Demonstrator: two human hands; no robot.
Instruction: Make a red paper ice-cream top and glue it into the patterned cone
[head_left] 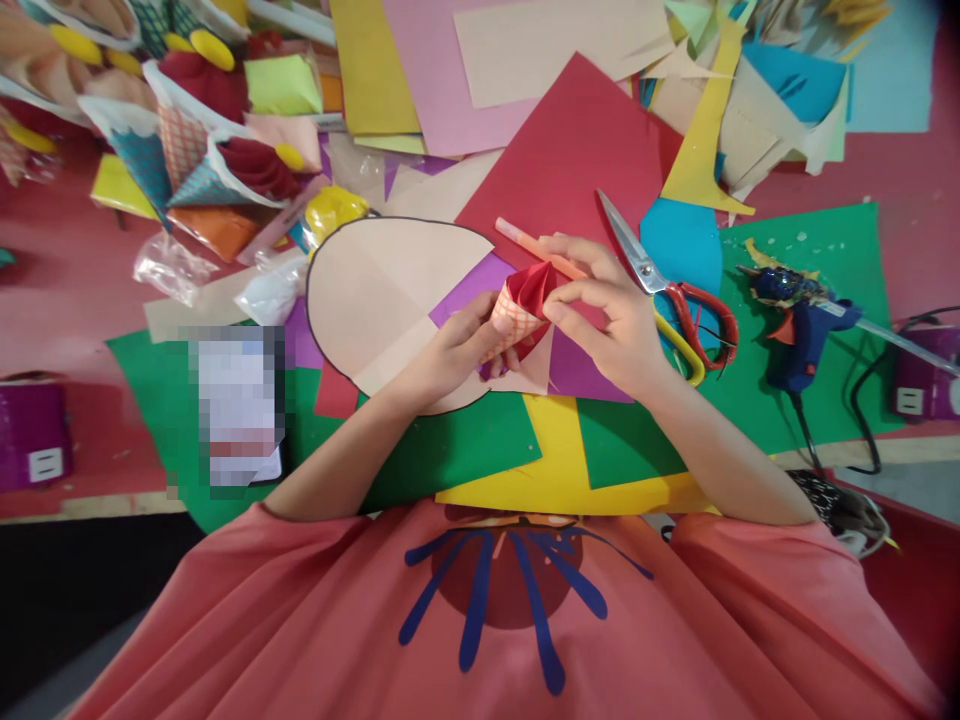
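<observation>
My left hand (459, 345) is closed round a small checked paper cone (514, 318), orange and white, held tilted over the table. Folded red paper (531, 288) fans out of the cone's mouth. The thumb and forefinger of my right hand (611, 318) pinch the edge of that red paper. An orange stick with a pale end (517, 238), perhaps a pen, runs under my right fingers; whether they grip it I cannot tell. Below the hands lies a large cream paper shape with a black outline (360, 300). Red-handled scissors (651, 272) rest just right of my right hand.
A blue glue gun (806, 345) with a cord lies on green sheets (840, 260) at the right. A phone, blurred out (238, 405), is at the left. Finished-looking paper cones (191, 150) crowd the upper left. Coloured sheets and scraps (795, 90) cover the back.
</observation>
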